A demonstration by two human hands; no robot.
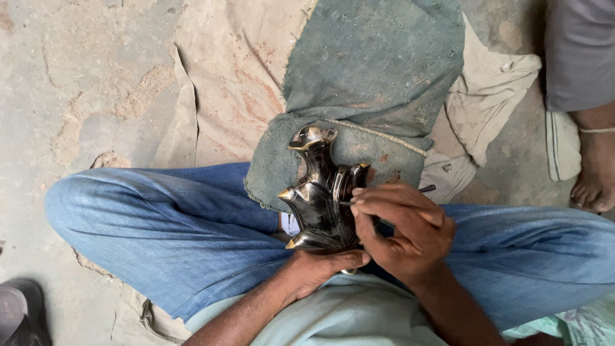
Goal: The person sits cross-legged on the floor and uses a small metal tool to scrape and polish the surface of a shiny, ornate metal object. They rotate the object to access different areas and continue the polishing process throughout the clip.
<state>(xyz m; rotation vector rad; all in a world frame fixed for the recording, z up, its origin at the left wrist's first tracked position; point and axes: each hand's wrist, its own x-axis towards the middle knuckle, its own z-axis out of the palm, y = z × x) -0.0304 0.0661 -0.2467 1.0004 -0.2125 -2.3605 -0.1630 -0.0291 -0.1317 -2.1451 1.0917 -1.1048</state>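
Between the crossed legs, over the lap, both hands work on one dark polished metal casting (320,192).

Left hand (318,268): comes up from below, fingers wrapped round the base of the casting, grip clamped on it. The thumb lies along the lower edge, pointing toward the right hand. The casting stands up and away from this grip, its flared upper end farthest from the body.

Right hand (402,232): just beside the left grip, touching the casting's right flank. Fingers pinched together on a thin dark rod tool (426,188). One end of the rod sticks out beyond the knuckles; the other end meets the casting near its upper right lobe. Exact contact point is hidden behind the fingertips.

Casting: glossy, near black with brass-coloured glints at the tips; irregular shape with several pointed lobes. It rests above the gap between the jeans-clad legs (179,230).

Beyond the grips, away from the body: a grey-green cloth (378,70) lies on the floor, its near edge under the casting's upper end. A thin cord (384,138) crosses that cloth. A tan cloth (224,77) lies under and to the left of the green one, spread on the rough concrete floor (83,83).

Far right of the right grip, well apart: another person's bare foot (592,170) on the floor, a thin band at its ankle.
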